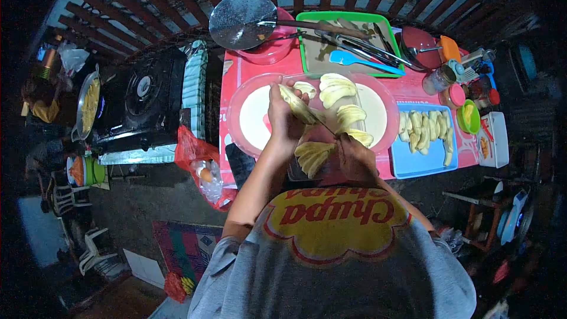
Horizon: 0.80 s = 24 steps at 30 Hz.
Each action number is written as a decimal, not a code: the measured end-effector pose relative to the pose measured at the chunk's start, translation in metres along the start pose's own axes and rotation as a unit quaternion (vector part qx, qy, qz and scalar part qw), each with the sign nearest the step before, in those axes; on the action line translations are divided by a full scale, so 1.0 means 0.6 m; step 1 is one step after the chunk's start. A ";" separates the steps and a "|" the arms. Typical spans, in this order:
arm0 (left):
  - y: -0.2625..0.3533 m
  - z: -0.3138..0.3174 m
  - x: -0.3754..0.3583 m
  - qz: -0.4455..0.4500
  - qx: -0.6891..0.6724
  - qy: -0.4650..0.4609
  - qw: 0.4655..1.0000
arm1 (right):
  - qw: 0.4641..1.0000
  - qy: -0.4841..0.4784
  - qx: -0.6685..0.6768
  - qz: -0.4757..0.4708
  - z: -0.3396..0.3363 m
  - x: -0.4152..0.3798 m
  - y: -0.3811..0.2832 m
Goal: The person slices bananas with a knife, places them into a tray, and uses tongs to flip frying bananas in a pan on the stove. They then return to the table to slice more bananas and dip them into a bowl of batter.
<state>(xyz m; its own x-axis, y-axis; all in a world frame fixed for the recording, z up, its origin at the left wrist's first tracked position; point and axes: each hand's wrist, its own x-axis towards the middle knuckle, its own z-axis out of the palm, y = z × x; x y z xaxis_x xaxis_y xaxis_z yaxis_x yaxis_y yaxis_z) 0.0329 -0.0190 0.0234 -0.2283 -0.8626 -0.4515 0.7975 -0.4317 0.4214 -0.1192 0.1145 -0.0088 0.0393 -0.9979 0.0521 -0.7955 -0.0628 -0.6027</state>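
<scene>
My left hand point(285, 119) is closed around a peeled banana point(297, 105), held slanting over the middle of the table. My right hand point(357, 157) grips a knife point(322, 124), its thin dark blade reaching toward the banana; the fingers partly hide the handle. Fan-cut bananas point(336, 90) lie beyond my hands on a clear tray point(364, 101). Another cut banana fan point(313, 158) rests nearer to me, between my wrists. Pale batter point(254, 111) shows in a pink container on the left, and more batter point(372, 109) on the right.
Right of my hands, a blue tray point(413, 168) holds several peeled bananas. At the back are a green-rimmed tray point(302, 53) with utensils and a wide metal skimmer point(242, 20). Jars point(438, 80) stand at right. A stove point(142, 112) with a frying pan point(90, 106) is left.
</scene>
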 end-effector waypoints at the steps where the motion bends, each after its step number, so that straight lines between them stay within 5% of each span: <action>1: 0.000 0.000 0.001 0.007 0.005 -0.007 1.000 | 0.997 -0.043 0.004 0.059 0.001 0.000 0.000; 5: -0.001 0.005 -0.002 0.017 0.006 -0.028 0.999 | 0.999 -0.016 -0.037 -0.026 0.002 0.003 0.001; 7: -0.004 0.005 0.001 0.018 -0.004 -0.043 0.999 | 0.967 0.006 0.235 0.095 0.009 0.011 -0.006; 8: -0.004 0.007 0.000 0.021 -0.014 -0.056 0.998 | 0.967 0.006 0.234 0.096 0.009 0.011 -0.004; 12: -0.001 0.010 -0.005 0.002 -0.022 -0.012 1.000 | 0.978 -0.017 0.205 0.017 0.018 0.014 0.012; 14: -0.015 0.008 -0.012 0.012 0.027 -0.082 0.996 | 0.980 -0.024 0.197 0.000 0.000 0.021 -0.010; 16: -0.015 0.027 -0.019 -0.021 -0.013 -0.038 0.999 | 0.994 0.030 -0.093 -0.054 -0.035 0.035 -0.055; 21: -0.009 0.029 -0.019 -0.014 -0.029 0.045 0.998 | 0.999 0.031 -0.015 -0.022 -0.013 0.020 -0.023; 22: -0.015 0.021 -0.019 -0.036 -0.041 0.001 0.999 | 0.998 0.018 0.059 0.030 -0.009 0.021 -0.026; 24: -0.024 0.014 -0.016 -0.057 -0.052 -0.044 0.996 | 0.999 0.040 -0.007 0.006 -0.022 0.030 -0.045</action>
<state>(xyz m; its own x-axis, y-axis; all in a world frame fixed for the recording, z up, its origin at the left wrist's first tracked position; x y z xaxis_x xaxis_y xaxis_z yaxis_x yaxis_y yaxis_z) 0.0188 -0.0066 0.0279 -0.3648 -0.8319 -0.4182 0.8168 -0.5015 0.2853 -0.1050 0.0984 0.0191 -0.0192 -0.9939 0.1085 -0.8045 -0.0491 -0.5919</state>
